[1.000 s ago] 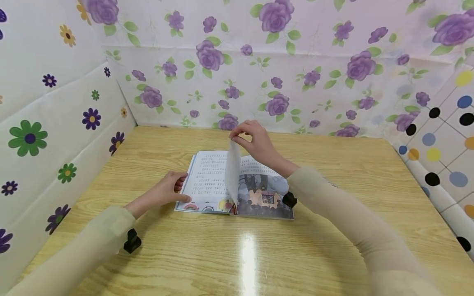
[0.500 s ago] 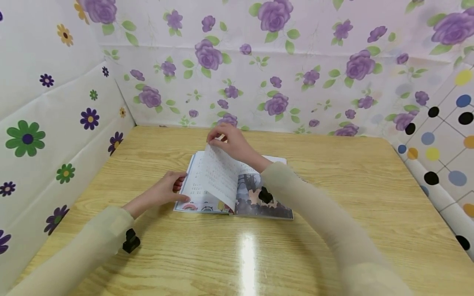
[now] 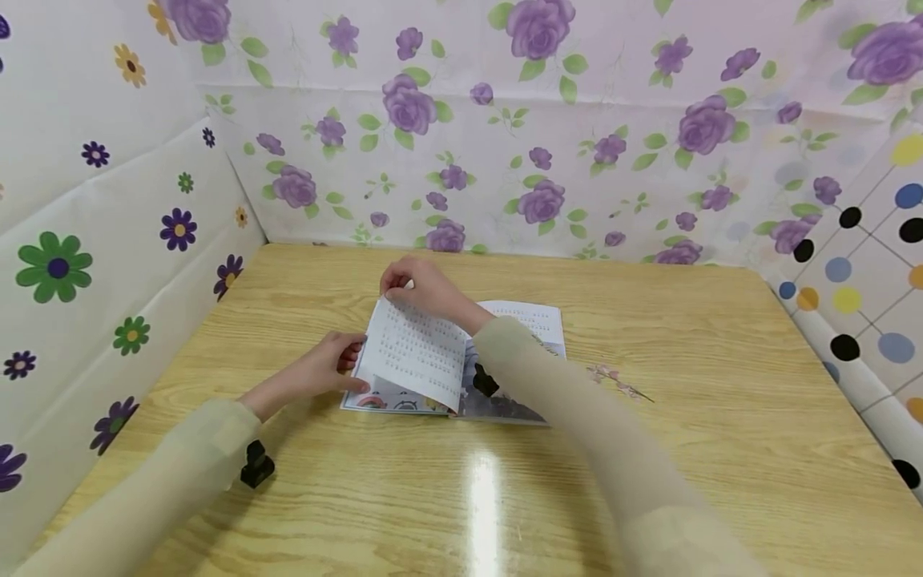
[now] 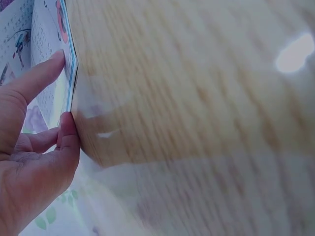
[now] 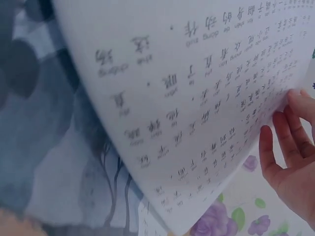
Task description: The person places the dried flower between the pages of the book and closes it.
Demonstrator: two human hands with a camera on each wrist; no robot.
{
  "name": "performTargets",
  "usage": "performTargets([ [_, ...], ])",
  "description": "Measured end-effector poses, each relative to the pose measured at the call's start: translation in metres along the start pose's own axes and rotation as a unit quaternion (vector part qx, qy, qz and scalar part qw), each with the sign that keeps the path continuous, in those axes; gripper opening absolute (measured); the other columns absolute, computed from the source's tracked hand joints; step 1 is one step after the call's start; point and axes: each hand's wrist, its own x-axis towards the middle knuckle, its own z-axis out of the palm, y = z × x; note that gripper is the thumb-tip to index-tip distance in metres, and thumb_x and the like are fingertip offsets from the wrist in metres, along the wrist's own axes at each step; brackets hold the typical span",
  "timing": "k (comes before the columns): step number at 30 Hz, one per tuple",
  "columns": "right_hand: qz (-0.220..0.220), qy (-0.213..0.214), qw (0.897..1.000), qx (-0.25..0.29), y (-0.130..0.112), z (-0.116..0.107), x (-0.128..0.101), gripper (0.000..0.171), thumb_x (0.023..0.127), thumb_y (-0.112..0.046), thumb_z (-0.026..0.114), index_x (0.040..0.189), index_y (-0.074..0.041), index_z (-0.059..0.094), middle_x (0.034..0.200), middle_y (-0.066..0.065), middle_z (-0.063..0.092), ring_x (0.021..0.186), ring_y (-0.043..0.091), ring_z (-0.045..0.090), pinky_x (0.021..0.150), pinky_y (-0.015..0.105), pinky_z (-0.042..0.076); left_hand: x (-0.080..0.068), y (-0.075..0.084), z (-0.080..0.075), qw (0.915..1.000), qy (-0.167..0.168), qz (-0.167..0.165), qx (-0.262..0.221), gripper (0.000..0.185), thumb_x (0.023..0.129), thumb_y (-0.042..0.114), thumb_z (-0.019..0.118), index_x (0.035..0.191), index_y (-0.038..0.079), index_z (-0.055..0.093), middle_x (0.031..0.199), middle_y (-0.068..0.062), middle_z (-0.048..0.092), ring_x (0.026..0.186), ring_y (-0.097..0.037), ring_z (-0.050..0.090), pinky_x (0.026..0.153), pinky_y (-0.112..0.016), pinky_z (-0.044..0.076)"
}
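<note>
An open book (image 3: 505, 353) lies flat near the middle of a pale wooden counter (image 3: 721, 449), its spine running toward the person. The right hand (image 3: 418, 288) reaches across the book to its far left corner and pinches the top edge of 1 page (image 3: 418, 353) between thumb and fingertips; the page arches over the left half of the book, tilted and not yet flat. Rows of small printed characters cover the page. In the right wrist view the same page (image 5: 197, 113) fills most of the frame, curving above a dark illustrated page (image 5: 54, 162), with the fingers (image 5: 290, 142) curled at its edge. The left hand (image 3: 328, 369) rests at the book's left edge, fingers loosely bent, holding the book down; in the left wrist view its fingertip (image 4: 54, 61) presses on the left page and its thumb (image 4: 69, 135) sits against the book's edge (image 4: 73, 59), at the counter (image 4: 197, 98). The right half of the book shows a dark picture below lines of text. A small sprig (image 3: 616, 381) lies on the counter just right of the book. Both arms wear pale beige sleeves (image 3: 591, 433). Floral wallpaper (image 3: 505, 136) with purple roses lines the back wall, and spotted and flowered panels line the sides.
</note>
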Motion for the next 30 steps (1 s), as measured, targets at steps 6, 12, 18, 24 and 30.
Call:
performTargets([
  [6, 0.028, -0.023, 0.999, -0.014, 0.004, 0.013, 0.005, 0.007, 0.096, -0.009, 0.063, 0.095, -0.01, 0.071, 0.097, 0.006, 0.07, 0.091, 0.016, 0.061, 0.084, 0.023, 0.049, 0.006, -0.004, 0.001, 0.9984, -0.021, 0.039, -0.036, 0.072, 0.08, 0.005, 0.08, 0.139, -0.014, 0.043, 0.11, -0.017, 0.061, 0.099, -0.017, 0.057, 0.082, -0.017, 0.051],
  [12, 0.064, -0.062, 0.995, -0.037, 0.007, 0.025, 0.009, 0.006, 0.096, -0.012, 0.063, 0.095, -0.012, 0.07, 0.098, 0.004, 0.069, 0.089, 0.015, 0.056, 0.082, 0.023, 0.044, 0.008, -0.007, 0.0, 0.9966, -0.032, 0.057, -0.052, 0.064, 0.079, -0.002, 0.079, 0.134, -0.011, 0.048, 0.105, -0.015, 0.066, 0.091, -0.012, 0.061, 0.079, -0.018, 0.053],
  [18, 0.072, -0.088, 0.992, -0.05, 0.013, 0.037, 0.012, 0.005, 0.094, -0.01, 0.066, 0.09, -0.011, 0.069, 0.091, 0.003, 0.066, 0.087, 0.013, 0.054, 0.078, 0.02, 0.041, 0.005, -0.007, 0.0, 0.9964, -0.023, 0.074, -0.035, 0.059, 0.081, -0.01, 0.07, 0.133, -0.018, 0.045, 0.107, -0.018, 0.058, 0.091, -0.015, 0.055, 0.078, -0.019, 0.051],
  [24, 0.072, -0.095, 0.991, -0.068, 0.017, 0.042, 0.014, 0.006, 0.092, -0.007, 0.067, 0.088, -0.011, 0.069, 0.09, 0.002, 0.065, 0.086, 0.013, 0.054, 0.08, 0.021, 0.042, -0.001, -0.005, -0.003, 0.9981, -0.02, 0.052, -0.026, 0.063, 0.086, -0.008, 0.065, 0.14, -0.02, 0.035, 0.121, -0.026, 0.045, 0.104, -0.027, 0.05, 0.089, -0.027, 0.05],
  [30, 0.071, -0.132, 0.984, -0.095, 0.016, 0.043, 0.015, 0.005, 0.092, -0.005, 0.066, 0.091, -0.009, 0.069, 0.089, 0.001, 0.064, 0.084, 0.012, 0.053, 0.08, 0.022, 0.041, -0.003, -0.006, -0.005, 0.9995, -0.022, 0.017, -0.015, 0.069, 0.088, 0.001, 0.069, 0.144, -0.016, 0.033, 0.128, -0.027, 0.043, 0.112, -0.031, 0.048, 0.097, -0.039, 0.047],
])
